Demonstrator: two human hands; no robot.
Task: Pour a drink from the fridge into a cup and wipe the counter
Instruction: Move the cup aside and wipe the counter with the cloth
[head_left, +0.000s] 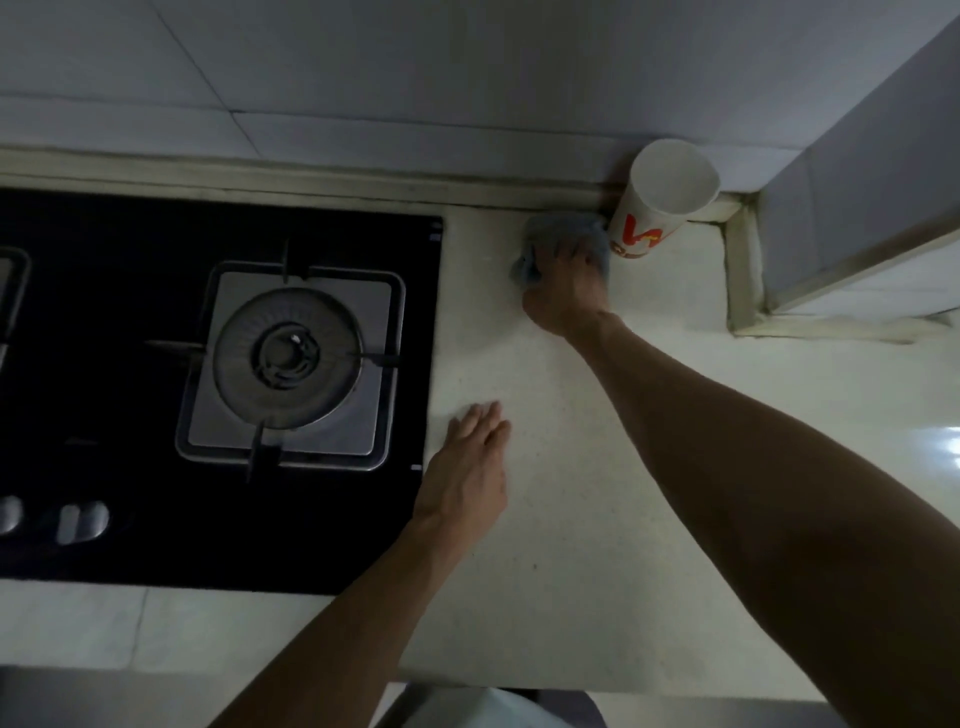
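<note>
A: Cup?
B: Worktop's back right corner, against the wall. Cloth just left of it, right hand on top.
A: Hob?
B: Worktop's left part. Left hand flat beside its right edge.

The pale counter bears a black gas hob, a paper cup and a blue-grey cloth.

**Arms and hands, head view**

Right arm: bare, entering from lower right of frame, stretched to upper centre-right. Right hand: palm down, fingers curled forward and pressing, partly blurred. Left arm: bare, rising from bottom centre. Left hand: centre of frame, flat, palm down, fingers straight and close together, holding nothing.
</note>
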